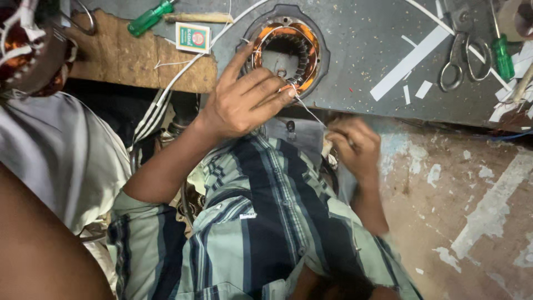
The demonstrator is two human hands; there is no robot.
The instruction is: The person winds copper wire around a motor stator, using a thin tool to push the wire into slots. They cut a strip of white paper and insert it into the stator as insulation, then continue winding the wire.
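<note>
A round motor stator with copper windings sits in a grey housing on the grey bench. My left hand lies on its lower left rim, thumb raised along the edge, fingertips pressing a thin white thread against the windings. The thread runs down and to the right, to my right hand. That hand hangs below the bench edge, blurred, with its fingers closed on the thread's end. My striped shirt fills the lower middle of the view.
A green-handled screwdriver and a small printed box lie left of the stator. Scissors, a second green screwdriver and white paper strips lie to the right. Another person in grey cloth sits at the left.
</note>
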